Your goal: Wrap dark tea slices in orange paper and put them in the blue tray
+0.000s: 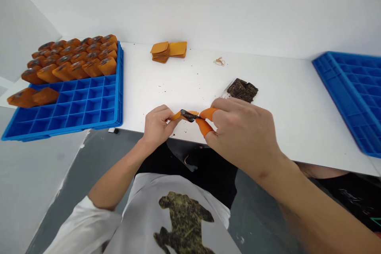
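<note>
Between my hands, near the table's front edge, is a small orange packet [176, 116] with dark material [188, 116] at its opening. My left hand [158, 124] pinches the packet's left side between thumb and fingers. Orange covers sit on the thumb and forefinger of my right hand [241, 135], which are closed on the dark material at the packet's right. Behind my right hand lies a pile of dark pressed pieces [242, 89] on a clear wrapper, partly hidden by the hand.
On the left, a blue compartment tray [119, 87] holds several filled orange packets [62, 72]. Stacked flat orange packets [160, 51] and tan rubber bands [219, 61] lie at the back of the white table [285, 99]. Another blue tray [342, 99] stands right. Part of another person [323, 171] shows lower right.
</note>
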Tool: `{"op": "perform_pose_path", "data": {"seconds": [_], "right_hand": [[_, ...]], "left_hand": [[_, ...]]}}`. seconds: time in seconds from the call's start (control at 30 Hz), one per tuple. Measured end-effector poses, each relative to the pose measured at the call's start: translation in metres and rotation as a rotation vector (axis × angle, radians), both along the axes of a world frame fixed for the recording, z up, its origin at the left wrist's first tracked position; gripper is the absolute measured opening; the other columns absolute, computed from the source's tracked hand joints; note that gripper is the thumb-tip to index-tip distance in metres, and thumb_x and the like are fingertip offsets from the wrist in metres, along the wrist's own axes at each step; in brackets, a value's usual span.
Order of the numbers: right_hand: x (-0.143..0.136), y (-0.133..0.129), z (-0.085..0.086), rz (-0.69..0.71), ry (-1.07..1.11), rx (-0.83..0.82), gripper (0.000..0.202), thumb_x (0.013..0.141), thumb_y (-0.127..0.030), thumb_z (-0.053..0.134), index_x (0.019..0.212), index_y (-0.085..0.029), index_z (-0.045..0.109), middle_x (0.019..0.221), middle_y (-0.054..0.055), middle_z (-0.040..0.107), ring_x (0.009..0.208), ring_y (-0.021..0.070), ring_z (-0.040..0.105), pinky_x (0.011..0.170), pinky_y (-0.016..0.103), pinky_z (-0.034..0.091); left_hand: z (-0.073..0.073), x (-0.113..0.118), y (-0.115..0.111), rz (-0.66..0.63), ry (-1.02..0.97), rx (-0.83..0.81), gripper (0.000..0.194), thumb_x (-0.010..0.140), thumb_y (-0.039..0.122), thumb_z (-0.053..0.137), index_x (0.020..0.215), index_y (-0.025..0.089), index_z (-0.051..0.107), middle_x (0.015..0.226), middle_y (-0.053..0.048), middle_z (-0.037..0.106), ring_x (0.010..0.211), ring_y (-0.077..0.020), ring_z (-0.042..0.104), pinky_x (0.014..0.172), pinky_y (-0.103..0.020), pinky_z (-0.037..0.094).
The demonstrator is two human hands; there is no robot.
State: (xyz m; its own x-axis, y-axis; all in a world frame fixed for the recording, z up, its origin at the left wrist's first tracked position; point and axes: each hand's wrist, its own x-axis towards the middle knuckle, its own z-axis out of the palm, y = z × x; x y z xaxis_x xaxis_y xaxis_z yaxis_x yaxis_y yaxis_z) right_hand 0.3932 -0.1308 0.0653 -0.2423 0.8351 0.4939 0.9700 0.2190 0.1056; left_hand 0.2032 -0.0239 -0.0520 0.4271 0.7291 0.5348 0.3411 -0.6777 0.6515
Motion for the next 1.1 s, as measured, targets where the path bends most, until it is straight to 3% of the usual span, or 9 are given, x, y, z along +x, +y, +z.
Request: {"op": "perform_pose_path", "data": {"seconds": [0.23,0.47,0.6,0.8,0.97,1.1], "right_hand": [[0.000,0.006,0.009,-0.101,0.080,-0.206,0.025,0.089,-0.016,0.057,0.069,-0.018,0.073,0.065,0.002,0.054,0.055,0.0135,0.031,0.054,0.031,0.020],[-0.006,0.012,0.015,-0.143,0.002,-0.301,0.017,0.078,-0.010,0.062,0.070,-0.018,0.074,0.067,0.004,0.058,0.060,0.0150,0.044,0.054,0.031,0.020],[-0.011,0.015,0.015,-0.102,-0.067,-0.315,0.019,0.084,-0.009,0.063,0.071,-0.018,0.074,0.071,0.006,0.062,0.066,0.0170,0.052,0.055,0.032,0.020],[-0.016,0.020,0.018,-0.017,-0.156,-0.384,0.026,0.084,-0.001,0.060,0.069,-0.019,0.071,0.071,0.006,0.061,0.069,0.0183,0.051,0.058,0.034,0.023],[0.005,0.019,0.010,-0.010,0.017,-0.268,0.019,0.095,-0.014,0.062,0.086,-0.016,0.080,0.089,0.009,0.072,0.080,0.0211,0.061,0.062,0.033,0.033],[0.025,0.018,-0.008,0.066,0.327,-0.291,0.020,0.099,-0.023,0.066,0.103,-0.018,0.084,0.094,0.005,0.077,0.070,0.0162,0.059,0.062,0.031,0.039]], "left_hand": [[0.000,0.001,0.001,-0.010,-0.019,-0.043,0.043,0.097,0.028,0.079,0.064,0.019,0.054,0.065,0.002,0.056,0.059,-0.0107,0.049,0.055,-0.026,0.035],[-0.001,0.002,0.000,0.004,0.022,-0.056,0.038,0.096,0.026,0.076,0.065,0.020,0.055,0.067,0.002,0.057,0.061,-0.0121,0.051,0.057,-0.028,0.036],[-0.001,0.001,-0.003,0.011,0.077,0.026,0.033,0.098,0.025,0.072,0.068,0.020,0.059,0.070,0.000,0.059,0.065,-0.0143,0.053,0.060,-0.030,0.037],[0.001,-0.002,-0.004,-0.010,0.097,0.058,0.021,0.101,0.025,0.071,0.081,0.020,0.073,0.077,-0.003,0.066,0.072,-0.0170,0.060,0.063,-0.031,0.041],[0.011,-0.011,0.000,-0.078,0.019,-0.079,0.020,0.097,0.022,0.076,0.078,0.020,0.072,0.076,0.000,0.064,0.066,-0.0136,0.056,0.061,-0.028,0.042],[0.019,-0.017,-0.001,-0.171,-0.030,-0.159,0.019,0.095,0.020,0.079,0.077,0.021,0.072,0.075,0.000,0.064,0.065,-0.0134,0.056,0.061,-0.028,0.045]]}}
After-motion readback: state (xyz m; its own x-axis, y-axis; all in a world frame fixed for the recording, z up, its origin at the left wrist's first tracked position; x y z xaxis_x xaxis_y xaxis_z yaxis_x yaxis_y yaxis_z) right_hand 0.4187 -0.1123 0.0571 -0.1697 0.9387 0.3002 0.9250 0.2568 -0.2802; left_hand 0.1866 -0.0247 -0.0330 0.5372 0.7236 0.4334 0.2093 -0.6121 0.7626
